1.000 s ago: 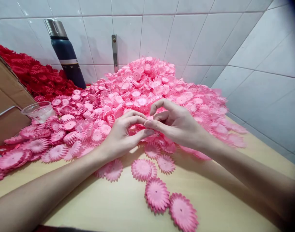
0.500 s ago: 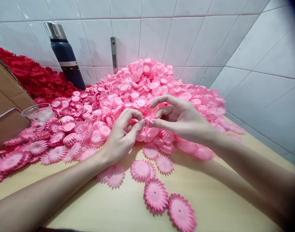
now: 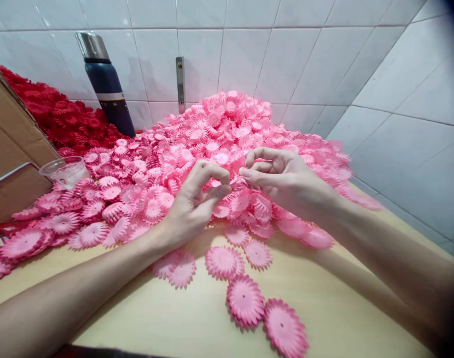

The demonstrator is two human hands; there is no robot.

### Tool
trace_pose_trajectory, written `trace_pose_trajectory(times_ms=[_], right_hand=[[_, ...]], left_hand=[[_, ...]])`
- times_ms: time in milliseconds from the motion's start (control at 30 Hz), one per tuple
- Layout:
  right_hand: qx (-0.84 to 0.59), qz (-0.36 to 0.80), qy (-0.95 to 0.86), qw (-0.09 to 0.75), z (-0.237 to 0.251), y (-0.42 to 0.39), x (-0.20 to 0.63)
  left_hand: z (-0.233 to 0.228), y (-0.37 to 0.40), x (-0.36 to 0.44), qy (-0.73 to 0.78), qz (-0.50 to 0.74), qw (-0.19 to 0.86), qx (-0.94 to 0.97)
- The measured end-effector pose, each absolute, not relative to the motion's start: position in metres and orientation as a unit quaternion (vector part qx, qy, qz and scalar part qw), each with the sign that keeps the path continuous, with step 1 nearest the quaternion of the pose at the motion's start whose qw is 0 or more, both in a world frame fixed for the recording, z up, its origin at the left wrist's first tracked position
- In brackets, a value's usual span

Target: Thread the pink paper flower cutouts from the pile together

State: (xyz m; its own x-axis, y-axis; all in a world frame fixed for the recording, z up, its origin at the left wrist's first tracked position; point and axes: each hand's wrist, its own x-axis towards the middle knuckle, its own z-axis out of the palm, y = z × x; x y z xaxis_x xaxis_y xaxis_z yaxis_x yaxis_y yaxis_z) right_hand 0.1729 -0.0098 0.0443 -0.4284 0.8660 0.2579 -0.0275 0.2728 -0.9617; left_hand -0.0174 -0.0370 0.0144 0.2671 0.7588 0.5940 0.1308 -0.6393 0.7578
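Note:
Above the front of a heap of pink scalloped flower discs (image 3: 227, 119), my two hands work close together. My left hand (image 3: 197, 199) is closed, thumb and forefinger pinching the edge of a small pink flower disc (image 3: 239, 183). On the other side of that disc, my right hand (image 3: 282, 174) has its fingers curled and its thumb against the disc's petals. The disc is seen nearly edge-on, and fingers partly cover it. Below the hands, several loose discs lie on the table, among them two darker-edged stacks (image 3: 245, 298) with a small centre hole.
A dark blue bottle (image 3: 110, 89) with a steel cap stands at the back left by red discs (image 3: 63, 119). A clear plastic cup (image 3: 65, 171) and a cardboard box (image 3: 14, 149) are at left. Tiled walls (image 3: 294, 59) bound the pale table (image 3: 156, 318).
My right hand has shifted slightly right, opening a small gap between the two hands' fingertips. Its fingers have curled closer to the thumb. The whole view has moved a little.

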Motion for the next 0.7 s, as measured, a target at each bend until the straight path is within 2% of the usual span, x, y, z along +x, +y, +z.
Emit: trace_pose_trajectory(times_ms=[167, 333, 500, 700], right_hand=[[-0.330, 0.422, -0.718, 0.444, 0.044, -0.014, 0.173], [-0.324, 0.371, -0.748, 0.445, 0.044, -0.022, 0.168], [-0.330, 0.404, -0.740, 0.424, 0.043, -0.018, 0.173], [-0.347, 0.477, -0.648, 0.482, 0.041, -0.007, 0.175]], left_hand=[[0.018, -0.038, -0.017, 0.350, 0.487, 0.306, 0.740], [0.010, -0.035, -0.016, 0.351, 0.518, 0.303, 0.720], [0.010, -0.036, -0.015, 0.341, 0.528, 0.281, 0.726], [0.010, -0.037, -0.011, 0.298, 0.599, 0.286, 0.686]])
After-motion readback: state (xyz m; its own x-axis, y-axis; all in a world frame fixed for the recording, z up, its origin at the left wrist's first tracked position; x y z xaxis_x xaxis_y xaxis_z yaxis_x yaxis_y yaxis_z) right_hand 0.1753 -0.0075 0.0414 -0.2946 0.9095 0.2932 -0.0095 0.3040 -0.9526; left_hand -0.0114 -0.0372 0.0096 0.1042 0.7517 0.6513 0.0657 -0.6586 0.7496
